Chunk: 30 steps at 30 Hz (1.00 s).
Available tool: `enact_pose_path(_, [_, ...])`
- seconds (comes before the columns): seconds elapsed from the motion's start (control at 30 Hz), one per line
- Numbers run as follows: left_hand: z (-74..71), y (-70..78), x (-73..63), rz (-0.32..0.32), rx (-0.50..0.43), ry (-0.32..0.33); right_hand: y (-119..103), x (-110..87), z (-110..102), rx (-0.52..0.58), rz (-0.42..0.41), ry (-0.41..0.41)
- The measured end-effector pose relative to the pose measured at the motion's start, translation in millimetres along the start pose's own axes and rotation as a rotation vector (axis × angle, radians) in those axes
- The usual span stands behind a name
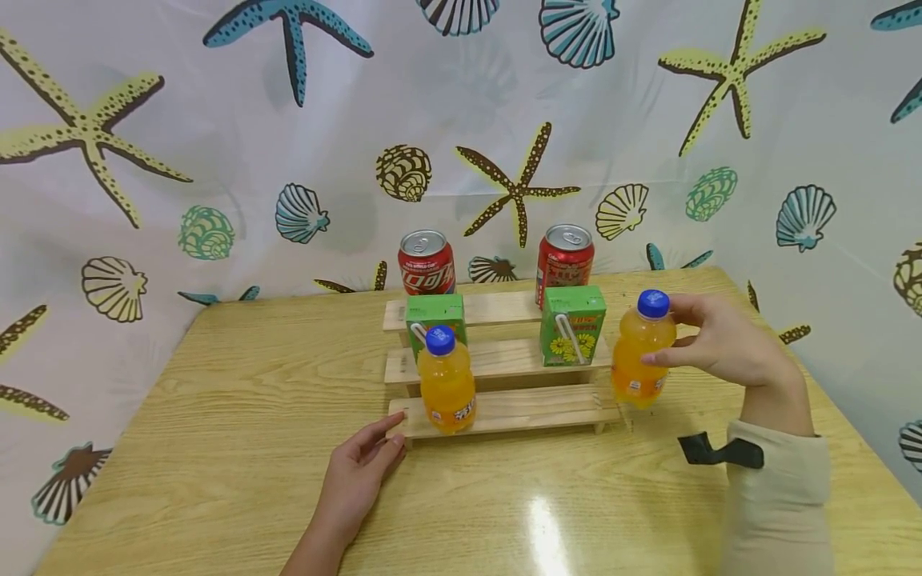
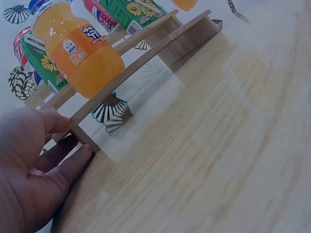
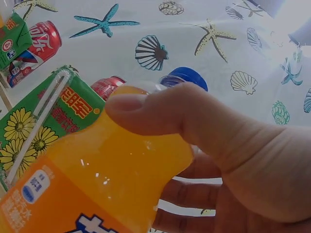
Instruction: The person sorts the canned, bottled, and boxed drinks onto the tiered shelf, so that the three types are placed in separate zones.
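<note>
My right hand (image 1: 727,340) grips an orange drink bottle (image 1: 639,360) with a blue cap, thumb and fingers around its upper part. The bottle is held by the right end of a three-step wooden rack (image 1: 536,408). At the rack's lower left end, my left hand (image 1: 363,460) holds the end of the bottom step, as the left wrist view shows. A second orange drink bottle (image 1: 448,392) stands upright on that step, near its left end. In the right wrist view, the held bottle partly covers a green drink carton (image 3: 48,121).
On the middle step stand a left green carton (image 1: 435,308), partly behind the bottle, and a right green carton (image 1: 572,326) with a straw. Red cola cans, left (image 1: 426,268) and right (image 1: 565,268), are at the top step. Behind the wooden table (image 1: 252,416) hangs a shell-patterned cloth (image 1: 346,152).
</note>
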State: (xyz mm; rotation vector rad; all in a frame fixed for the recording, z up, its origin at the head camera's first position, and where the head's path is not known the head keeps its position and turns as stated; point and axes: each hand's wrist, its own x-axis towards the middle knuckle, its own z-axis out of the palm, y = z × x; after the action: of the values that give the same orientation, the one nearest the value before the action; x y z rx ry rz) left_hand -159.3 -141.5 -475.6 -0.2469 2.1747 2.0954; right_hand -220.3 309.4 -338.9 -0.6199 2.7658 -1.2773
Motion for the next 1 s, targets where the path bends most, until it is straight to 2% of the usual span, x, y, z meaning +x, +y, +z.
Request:
enact_pose_path(0.23, [-0.3, -0.1, 0.1, -0.005, -0.008, 0.002, -9.7, 3.4, 8.9, 0.008, -0.069, -0.002])
enact_pose_path(0.37, [-0.6, -0.6, -0.2, -0.001, -0.006, 0.004, -15.0, 4.7, 13.8, 0.017, -0.078, -0.017])
enact_pose_path(0.63, [-0.5, -2.4, -0.7, 0.012, 0.001, 0.003, -26.6, 3.6, 18.8, 0.025, -0.027, -0.065])
enact_pose_path(1.0, [-1.0, -1.1, 0.2, 0.011, -0.014, 0.000, -42.8, 5.8, 24.9, -0.056, 0.025, -0.044])
